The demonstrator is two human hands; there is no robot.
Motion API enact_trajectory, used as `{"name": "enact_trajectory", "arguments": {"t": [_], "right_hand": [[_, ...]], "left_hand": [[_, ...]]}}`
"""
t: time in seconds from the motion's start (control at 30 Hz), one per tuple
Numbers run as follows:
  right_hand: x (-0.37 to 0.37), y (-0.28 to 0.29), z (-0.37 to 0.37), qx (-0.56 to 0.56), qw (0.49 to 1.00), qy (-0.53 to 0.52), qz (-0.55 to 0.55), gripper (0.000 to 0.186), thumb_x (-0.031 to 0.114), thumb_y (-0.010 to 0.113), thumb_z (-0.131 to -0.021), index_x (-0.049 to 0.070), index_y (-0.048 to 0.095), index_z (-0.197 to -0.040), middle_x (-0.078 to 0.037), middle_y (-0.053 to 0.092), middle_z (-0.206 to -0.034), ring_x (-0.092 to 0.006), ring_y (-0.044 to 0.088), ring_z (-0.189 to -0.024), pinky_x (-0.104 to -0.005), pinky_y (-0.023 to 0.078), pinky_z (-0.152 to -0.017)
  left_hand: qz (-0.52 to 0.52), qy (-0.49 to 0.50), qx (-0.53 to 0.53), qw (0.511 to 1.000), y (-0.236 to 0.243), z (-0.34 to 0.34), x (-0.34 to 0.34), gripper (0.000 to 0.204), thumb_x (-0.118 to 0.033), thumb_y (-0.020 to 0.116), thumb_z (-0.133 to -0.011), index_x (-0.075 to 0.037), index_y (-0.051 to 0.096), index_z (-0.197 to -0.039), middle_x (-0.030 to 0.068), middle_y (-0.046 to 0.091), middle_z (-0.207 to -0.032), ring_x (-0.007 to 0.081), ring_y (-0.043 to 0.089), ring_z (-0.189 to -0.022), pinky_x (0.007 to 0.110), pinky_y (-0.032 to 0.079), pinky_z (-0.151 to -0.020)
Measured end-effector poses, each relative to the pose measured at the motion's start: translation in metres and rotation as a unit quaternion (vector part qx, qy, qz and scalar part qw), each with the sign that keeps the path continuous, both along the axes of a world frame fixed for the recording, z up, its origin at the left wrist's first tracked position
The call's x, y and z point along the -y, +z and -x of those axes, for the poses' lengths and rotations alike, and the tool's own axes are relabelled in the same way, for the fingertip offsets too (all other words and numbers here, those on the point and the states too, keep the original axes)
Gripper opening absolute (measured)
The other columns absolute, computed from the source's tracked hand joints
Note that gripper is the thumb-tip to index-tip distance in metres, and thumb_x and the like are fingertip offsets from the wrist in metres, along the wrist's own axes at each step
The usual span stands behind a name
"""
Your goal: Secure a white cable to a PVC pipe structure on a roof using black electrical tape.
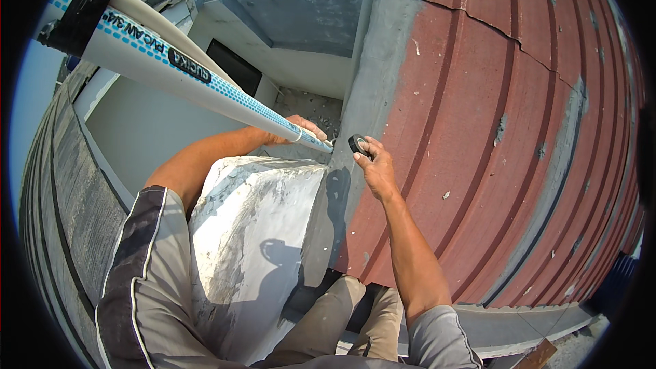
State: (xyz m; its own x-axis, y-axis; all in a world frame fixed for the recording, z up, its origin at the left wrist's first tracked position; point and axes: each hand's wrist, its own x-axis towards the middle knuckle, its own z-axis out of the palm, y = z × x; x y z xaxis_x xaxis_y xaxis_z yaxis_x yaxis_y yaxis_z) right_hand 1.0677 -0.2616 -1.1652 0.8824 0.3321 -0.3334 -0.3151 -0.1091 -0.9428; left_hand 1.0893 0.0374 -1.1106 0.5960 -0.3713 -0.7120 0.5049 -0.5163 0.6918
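A white PVC pipe (239, 101) with blue markings slants from the upper left down to the middle. Around its lower end my left hand (305, 125) is closed, partly hidden behind it. A thinner white pipe (181, 37) runs alongside, and black tape (83, 12) binds the two near the upper left. Just right of the pipe's lower end, my right hand (376, 165) pinches a small roll of black tape (357, 144) between thumb and fingers. The roll looks apart from the pipe; whether a strip joins them I cannot tell.
A white, weathered masonry block (256, 195) stands between my arms. To the right slopes a red ribbed metal roof (465, 137) with a long crack (492, 26) and grey patches. A grey cement strip (383, 61) edges it. Dark roofing (75, 191) lies at the left, beside a drop.
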Motion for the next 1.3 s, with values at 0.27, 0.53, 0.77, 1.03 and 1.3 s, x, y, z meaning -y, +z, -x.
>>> {"name": "enact_trajectory", "arguments": {"t": [0.27, 0.53, 0.77, 1.03, 1.3], "right_hand": [[-0.044, -0.006, -0.022, 0.103, 0.991, -0.025, 0.080, 0.042, 0.022, 0.087, -0.082, -0.005, 0.075, -0.112, -0.021, 0.062, -0.127, -0.0330, 0.065, -0.115, -0.0401, 0.054, -0.098], [-0.065, 0.021, -0.027, 0.142, 0.975, 0.027, 0.168, 0.046, 0.030, 0.091, -0.078, -0.002, 0.077, -0.108, -0.018, 0.057, -0.123, -0.0338, 0.066, -0.106, -0.0442, 0.056, -0.091], [-0.068, 0.018, -0.023, 0.206, 0.952, 0.036, 0.224, 0.045, 0.034, 0.089, -0.079, 0.001, 0.078, -0.107, -0.020, 0.056, -0.125, -0.0370, 0.067, -0.105, -0.0457, 0.057, -0.089], [-0.067, 0.019, -0.029, 0.183, 0.958, 0.067, 0.211, 0.043, 0.032, 0.086, -0.084, 0.001, 0.076, -0.112, -0.022, 0.055, -0.132, -0.0374, 0.066, -0.114, -0.0455, 0.057, -0.092], [-0.079, -0.006, -0.032, 0.195, 0.954, 0.067, 0.216, 0.038, 0.026, 0.083, -0.086, 0.003, 0.075, -0.115, -0.022, 0.055, -0.134, -0.0395, 0.063, -0.119, -0.0466, 0.054, -0.098]], "left_hand": [[-0.045, 0.072, 0.010, 0.996, 0.024, -0.028, 0.027, 0.032, -0.027, 0.072, -0.096, 0.002, 0.070, -0.109, 0.0144, 0.077, -0.101, 0.0205, 0.073, -0.099, 0.032, 0.055, -0.089], [-0.142, -0.014, 0.082, 0.986, 0.023, -0.030, 0.026, 0.030, -0.027, 0.070, -0.096, 0.002, 0.077, -0.098, 0.0101, 0.074, -0.082, 0.0161, 0.067, -0.078, 0.033, 0.052, -0.072], [-0.111, -0.035, 0.144, 0.983, 0.014, -0.035, 0.024, 0.028, -0.020, 0.066, -0.092, 0.006, 0.077, -0.091, 0.0112, 0.076, -0.077, 0.0168, 0.070, -0.069, 0.034, 0.054, -0.066], [-0.096, -0.008, 0.139, 0.986, 0.012, -0.029, 0.022, 0.028, -0.019, 0.062, -0.095, 0.005, 0.073, -0.087, 0.0104, 0.076, -0.080, 0.0126, 0.071, -0.077, 0.031, 0.054, -0.070], [-0.022, 0.186, 0.096, 0.978, -0.018, -0.014, 0.006, 0.025, -0.019, 0.065, -0.098, 0.005, 0.071, -0.094, 0.0119, 0.075, -0.084, 0.0183, 0.076, -0.079, 0.030, 0.062, -0.071]]}}
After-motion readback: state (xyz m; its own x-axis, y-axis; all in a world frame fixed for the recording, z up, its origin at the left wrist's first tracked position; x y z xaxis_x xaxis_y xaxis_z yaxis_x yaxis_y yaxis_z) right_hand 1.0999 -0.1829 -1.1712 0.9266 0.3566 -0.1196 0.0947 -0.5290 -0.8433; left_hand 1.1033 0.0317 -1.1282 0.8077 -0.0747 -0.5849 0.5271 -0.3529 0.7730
